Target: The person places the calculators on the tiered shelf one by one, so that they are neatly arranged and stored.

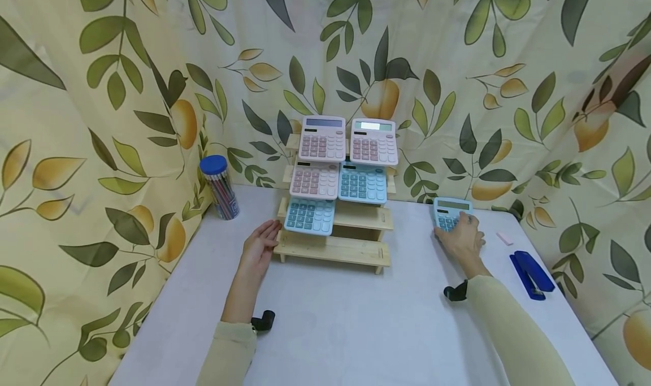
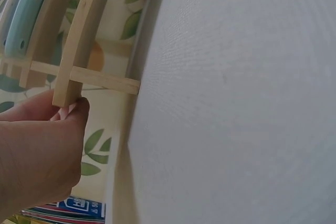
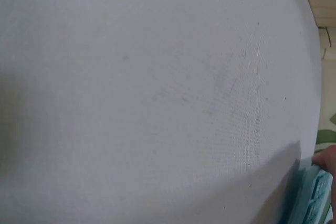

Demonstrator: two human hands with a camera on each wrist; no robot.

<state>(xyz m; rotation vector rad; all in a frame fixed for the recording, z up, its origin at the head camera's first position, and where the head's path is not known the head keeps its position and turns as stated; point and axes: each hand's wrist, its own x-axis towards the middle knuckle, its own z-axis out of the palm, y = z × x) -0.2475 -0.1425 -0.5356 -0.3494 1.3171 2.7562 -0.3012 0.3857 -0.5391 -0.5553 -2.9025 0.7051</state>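
Note:
A stepped wooden rack point(image 1: 335, 249) stands on the white table, its lowest step bare. My left hand point(image 1: 259, 247) pinches the left end of a slat, the thumb and fingers meeting at its tip in the left wrist view. On the rack's top step are two pink calculators point(image 1: 322, 139). Below them sit a pink calculator point(image 1: 314, 180) and a blue calculator point(image 1: 363, 182) side by side, and another blue calculator point(image 1: 309, 215) lies on the step under those. Off to the right, my right hand point(image 1: 463, 238) grips a separate light-blue calculator point(image 1: 452, 205) by its lower part, covering some keys.
A blue-lidded tub of pencils point(image 1: 220, 187) stands left of the rack. Near the right table edge lie a blue stapler point(image 1: 531, 274) and a small pink piece point(image 1: 504, 238). A leaf-patterned curtain point(image 1: 437, 52) hangs behind and at both sides.

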